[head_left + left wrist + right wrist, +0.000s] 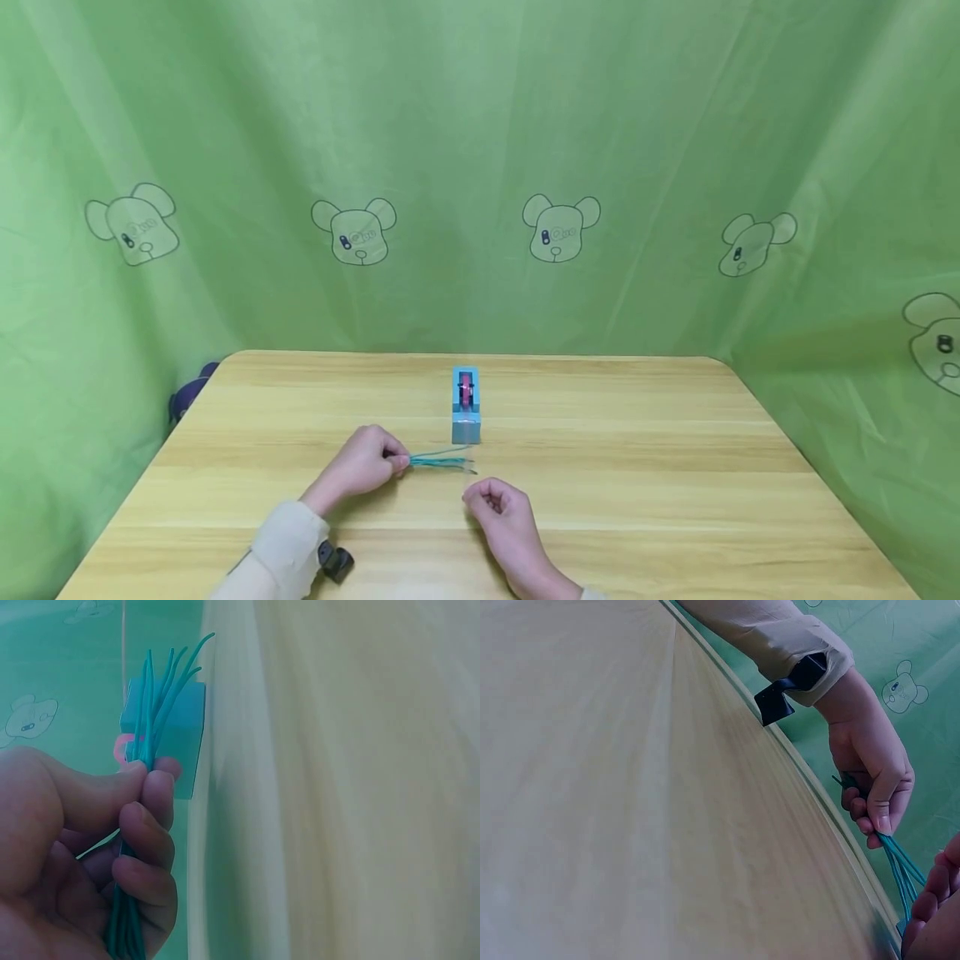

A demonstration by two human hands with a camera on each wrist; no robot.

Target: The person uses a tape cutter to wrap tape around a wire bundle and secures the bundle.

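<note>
My left hand (363,460) pinches a bundle of thin teal-green wires (150,705) between thumb and fingers. Their loose ends fan out past the fingertips and point to the right in the head view. Behind those ends stands a blue tape dispenser (466,432) with a pink-cored tape roll (466,390) in it. A strip of clear tape (468,482) runs from the dispenser toward me, by the wire ends. My right hand (506,518) pinches the strip's near end with thumb and curled fingers. Whether tape and wires touch, I cannot tell.
The wooden table (675,467) extends around both hands. Green curtains (480,125) with bear-head prints hang behind it and at the sides. A black wrist mount (335,561) sits at the left sleeve. Something purple (189,393) shows beyond the table's left edge.
</note>
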